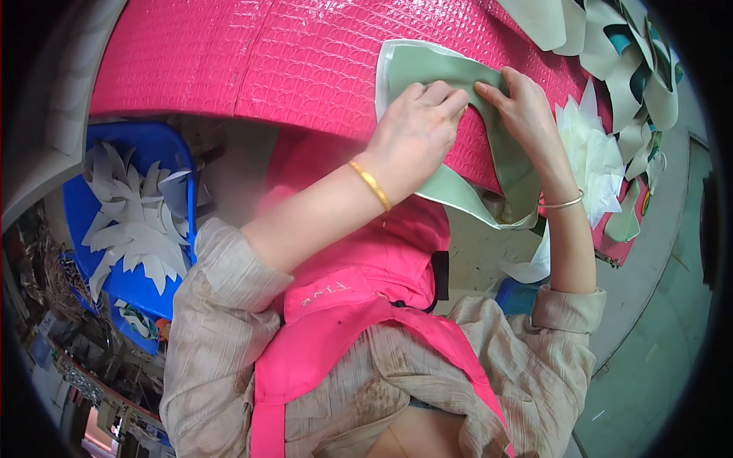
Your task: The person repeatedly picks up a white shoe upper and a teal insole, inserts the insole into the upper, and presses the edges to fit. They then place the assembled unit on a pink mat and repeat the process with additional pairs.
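Observation:
A pale green, leather-like piece (513, 156) with a white edge lies partly on the pink textured work surface (305, 69). It is curved like a loop, and its lower part hangs over the near edge. My left hand (424, 126) is closed, its fingers curled down against the piece's upper part; the fingertips are hidden. My right hand (525, 107) pinches the upper right edge of the same piece between thumb and fingers. Both hands are close together, with a stretch of pink surface showing inside the loop.
At the left, a blue bin (137, 286) holds several white cut pieces (141, 217). A stack of pale curved pieces (634, 69) lies at the far right. Beside my right wrist is a bunch of thin white sheets (592, 156). A pink apron (336, 343) covers my front.

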